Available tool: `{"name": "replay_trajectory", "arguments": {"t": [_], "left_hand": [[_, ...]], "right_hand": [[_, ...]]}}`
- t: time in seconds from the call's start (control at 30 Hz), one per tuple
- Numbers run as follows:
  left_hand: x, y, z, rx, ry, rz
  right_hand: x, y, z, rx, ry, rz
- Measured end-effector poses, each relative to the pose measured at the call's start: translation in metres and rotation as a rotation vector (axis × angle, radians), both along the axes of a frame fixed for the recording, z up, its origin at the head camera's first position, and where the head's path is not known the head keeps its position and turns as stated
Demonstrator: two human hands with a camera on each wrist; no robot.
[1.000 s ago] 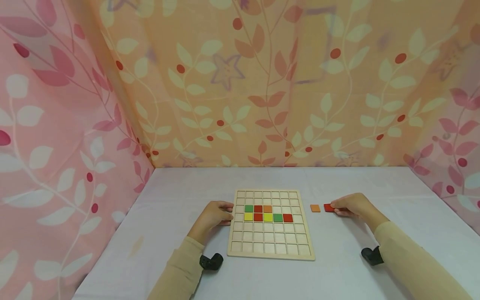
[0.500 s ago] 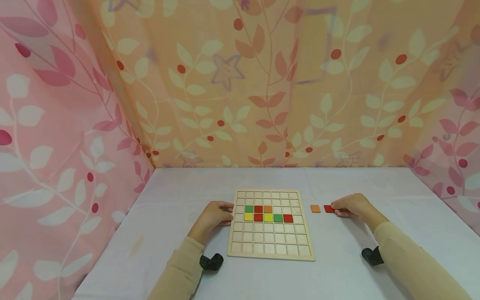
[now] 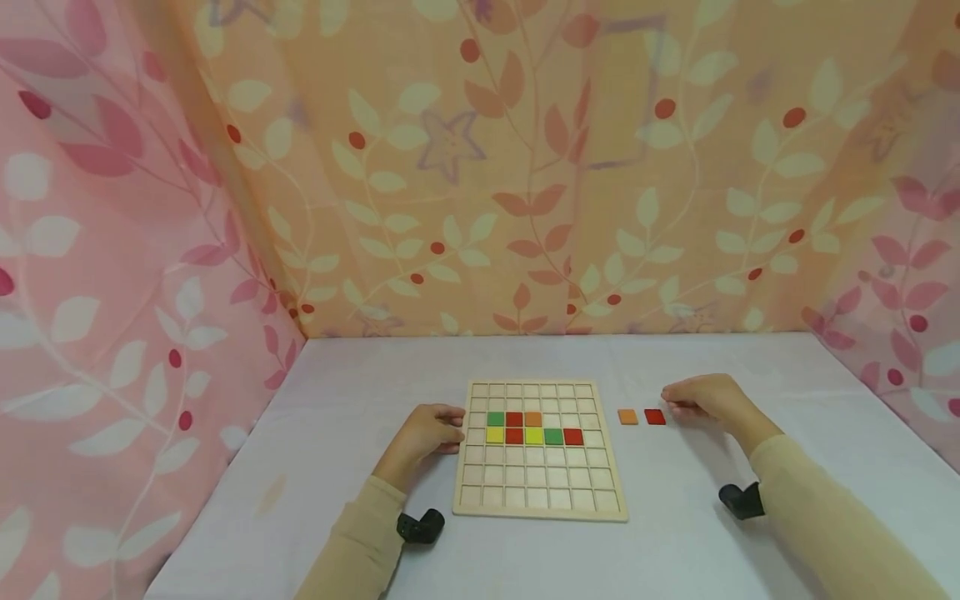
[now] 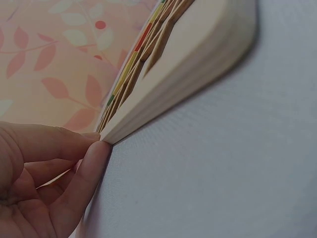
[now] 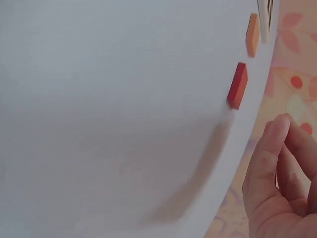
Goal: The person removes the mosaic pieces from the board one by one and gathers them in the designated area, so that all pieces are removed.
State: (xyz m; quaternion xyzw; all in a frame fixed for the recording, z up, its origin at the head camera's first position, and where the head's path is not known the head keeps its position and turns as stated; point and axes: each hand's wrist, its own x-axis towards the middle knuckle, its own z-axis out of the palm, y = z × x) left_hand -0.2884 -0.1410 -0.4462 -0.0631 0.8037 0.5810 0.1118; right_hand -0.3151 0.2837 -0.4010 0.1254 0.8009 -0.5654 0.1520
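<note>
A wooden grid board point(image 3: 540, 516) lies flat on the white table, with green, red, orange and yellow square tiles in two of its rows. My left hand point(image 3: 424, 433) holds the board's left edge between thumb and fingertips, as the left wrist view shows up close. Right of the board a red tile point(image 3: 655, 417) lies on the table beside an orange tile point(image 3: 627, 417). My right hand point(image 3: 708, 404) hovers just behind and right of the red tile. In the right wrist view, its thumb point(image 5: 270, 144) meets the fingertips, with nothing between them.
The white table point(image 3: 375, 375) ends at a flowered curtain point(image 3: 450, 208) behind it, with pink patterned cloth point(image 3: 112, 333) at the left side. A black wrist camera point(image 3: 422, 527) sits on the left wrist and another black camera point(image 3: 741, 500) on the right.
My right hand has let go of the red tile and lifted slightly away from it, leaving the tile on the table. The left hand keeps its place at the board.
</note>
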Motion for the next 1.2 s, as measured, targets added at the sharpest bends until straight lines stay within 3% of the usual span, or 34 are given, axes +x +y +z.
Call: {"name": "replay_trajectory", "arguments": {"t": [0.2,0.5,0.9,1.2], "left_hand": [[0.003,0.000,0.004,-0.003,0.000,-0.004],[0.003,0.000,0.004,0.004,-0.006,-0.005],[0.002,0.000,0.005,0.008,0.000,-0.001],[0.001,-0.001,0.003,0.009,0.007,-0.006]], "right_hand": [[0.000,-0.024,0.004,-0.052,0.086,0.059],[-0.001,-0.076,0.002,0.013,0.125,0.116],[-0.007,-0.126,-0.008,-0.016,0.103,0.155],[-0.006,-0.149,-0.012,-0.021,0.030,0.155]]}}
